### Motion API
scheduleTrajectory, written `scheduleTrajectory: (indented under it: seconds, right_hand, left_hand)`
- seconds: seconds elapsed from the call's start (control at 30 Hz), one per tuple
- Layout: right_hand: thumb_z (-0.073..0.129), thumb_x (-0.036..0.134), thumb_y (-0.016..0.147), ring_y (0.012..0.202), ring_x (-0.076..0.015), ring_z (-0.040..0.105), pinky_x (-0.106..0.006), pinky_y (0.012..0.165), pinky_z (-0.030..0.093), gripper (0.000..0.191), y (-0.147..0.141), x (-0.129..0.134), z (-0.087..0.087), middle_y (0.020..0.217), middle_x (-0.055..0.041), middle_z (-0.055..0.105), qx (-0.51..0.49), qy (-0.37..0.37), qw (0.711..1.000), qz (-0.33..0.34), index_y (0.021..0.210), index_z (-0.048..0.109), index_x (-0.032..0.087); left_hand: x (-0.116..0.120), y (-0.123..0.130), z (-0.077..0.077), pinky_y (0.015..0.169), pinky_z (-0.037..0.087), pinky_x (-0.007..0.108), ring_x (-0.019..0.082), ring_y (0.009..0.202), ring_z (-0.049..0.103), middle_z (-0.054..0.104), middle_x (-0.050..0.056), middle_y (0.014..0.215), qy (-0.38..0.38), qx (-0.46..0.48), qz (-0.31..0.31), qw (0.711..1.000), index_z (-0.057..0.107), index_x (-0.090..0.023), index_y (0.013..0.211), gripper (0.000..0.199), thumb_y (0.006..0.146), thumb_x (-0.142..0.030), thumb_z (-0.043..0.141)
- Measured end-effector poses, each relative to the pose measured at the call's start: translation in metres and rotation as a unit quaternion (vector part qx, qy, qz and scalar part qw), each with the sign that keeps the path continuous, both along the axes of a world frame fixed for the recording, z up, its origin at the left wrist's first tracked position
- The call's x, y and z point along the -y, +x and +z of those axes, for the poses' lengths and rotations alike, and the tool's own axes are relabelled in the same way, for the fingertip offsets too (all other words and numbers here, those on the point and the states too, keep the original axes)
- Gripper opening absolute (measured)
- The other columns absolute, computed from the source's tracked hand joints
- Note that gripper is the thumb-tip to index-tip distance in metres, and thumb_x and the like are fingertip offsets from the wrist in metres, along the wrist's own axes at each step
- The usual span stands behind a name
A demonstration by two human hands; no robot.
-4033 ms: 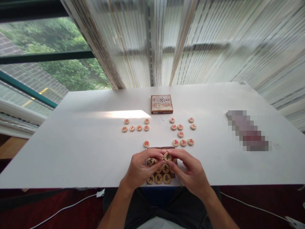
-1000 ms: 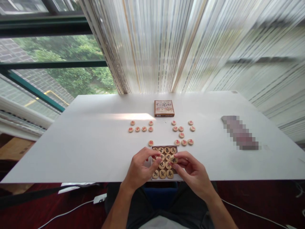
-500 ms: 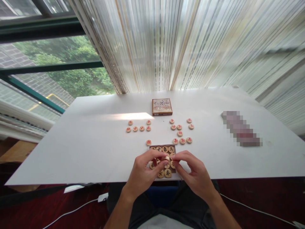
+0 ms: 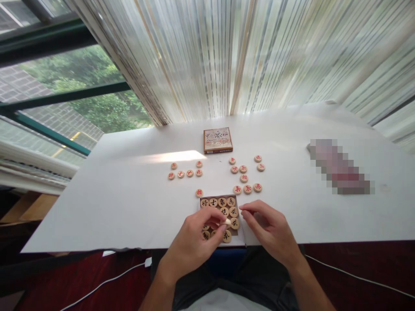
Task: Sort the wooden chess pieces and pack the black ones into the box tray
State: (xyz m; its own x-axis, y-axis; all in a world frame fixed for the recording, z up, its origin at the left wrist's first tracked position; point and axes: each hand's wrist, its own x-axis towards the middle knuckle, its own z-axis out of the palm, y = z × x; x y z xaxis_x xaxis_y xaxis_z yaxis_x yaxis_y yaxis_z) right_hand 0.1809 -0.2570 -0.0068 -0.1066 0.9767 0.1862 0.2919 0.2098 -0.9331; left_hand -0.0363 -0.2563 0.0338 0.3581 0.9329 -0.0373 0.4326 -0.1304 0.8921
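Note:
A shallow open box (image 4: 240,236) at the table's near edge holds several round wooden pieces with black characters. Over it, my left hand (image 4: 199,231) pinches a pale round piece (image 4: 228,222) between thumb and fingers, hiding part of the box. Just right of the box is my right hand (image 4: 270,229), thumb and fingertips slightly apart, with nothing seen between them. A red-marked piece (image 4: 199,193) lies beyond the box's far left corner. More red-marked pieces lie in a left group (image 4: 189,173) and a right group (image 4: 243,178).
A closed, printed box (image 4: 218,140) lies farther back on the white table (image 4: 129,203). A blurred-out, pixelated object (image 4: 342,168) is at the right. Striped curtains (image 4: 201,56) hang behind the table, with a window at the left.
My right hand has moved right, away from my left hand and off the box. The piece is still in my left hand. The camera view has shifted slightly.

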Motion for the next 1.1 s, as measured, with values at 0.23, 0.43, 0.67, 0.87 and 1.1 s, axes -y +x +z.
scheduleTrajectory:
  seconds: [0.23, 0.43, 0.67, 0.87, 1.1]
  right_hand:
    - [0.062, 0.027, 0.095, 0.086, -0.0185, 0.068, -0.027, 0.078, 0.053, 0.011, 0.003, 0.001, -0.003, 0.094, -0.0025, 0.073, -0.011, -0.002, 1.0, -0.019, 0.101, 0.071, 0.026]
    - [0.06, 0.026, 0.096, 0.083, -0.0176, 0.067, -0.027, 0.077, 0.053, 0.011, 0.002, 0.0, 0.0, 0.093, -0.0025, 0.072, -0.006, -0.011, 1.0, 0.005, 0.101, 0.07, 0.024]
    - [0.059, 0.024, 0.096, 0.084, -0.0167, 0.066, -0.027, 0.078, 0.052, 0.012, 0.002, -0.001, -0.002, 0.093, -0.002, 0.07, -0.008, -0.011, 1.0, 0.016, 0.103, 0.069, 0.024]
    - [0.058, 0.024, 0.097, 0.083, -0.0175, 0.066, -0.028, 0.077, 0.052, 0.012, 0.002, 0.0, -0.001, 0.093, -0.0031, 0.07, -0.008, -0.012, 1.0, 0.019, 0.103, 0.069, 0.024]
    - [0.058, 0.026, 0.097, 0.084, -0.0189, 0.067, -0.029, 0.077, 0.054, 0.012, 0.002, -0.001, -0.001, 0.093, -0.0039, 0.071, -0.001, -0.009, 1.0, 0.02, 0.103, 0.069, 0.024]
  left_hand:
    - [-0.005, 0.006, 0.003, 0.082, 0.052, 0.028, 0.019, 0.088, 0.068, 0.075, 0.0, 0.095, 0.016, -0.069, -0.051, 0.996, 0.072, -0.026, 0.096, 0.009, 0.088, -0.022, 0.072]
    - [-0.007, 0.011, 0.004, 0.083, 0.048, 0.032, 0.019, 0.087, 0.064, 0.075, -0.002, 0.09, 0.049, -0.108, -0.085, 0.989, 0.074, -0.029, 0.096, 0.012, 0.086, -0.021, 0.076]
    - [-0.008, 0.016, 0.0, 0.077, 0.045, 0.031, 0.018, 0.084, 0.061, 0.07, -0.002, 0.085, 0.04, -0.158, -0.089, 0.983, 0.075, -0.028, 0.087, 0.006, 0.083, -0.025, 0.079]
    - [-0.009, 0.018, 0.0, 0.08, 0.044, 0.034, 0.02, 0.083, 0.06, 0.074, -0.002, 0.083, 0.075, -0.153, -0.11, 0.979, 0.074, -0.026, 0.088, 0.001, 0.088, -0.026, 0.075]
    - [-0.007, 0.019, -0.001, 0.083, 0.043, 0.036, 0.02, 0.085, 0.061, 0.074, -0.001, 0.086, 0.101, -0.169, -0.115, 0.974, 0.072, -0.024, 0.088, 0.002, 0.089, -0.022, 0.073]
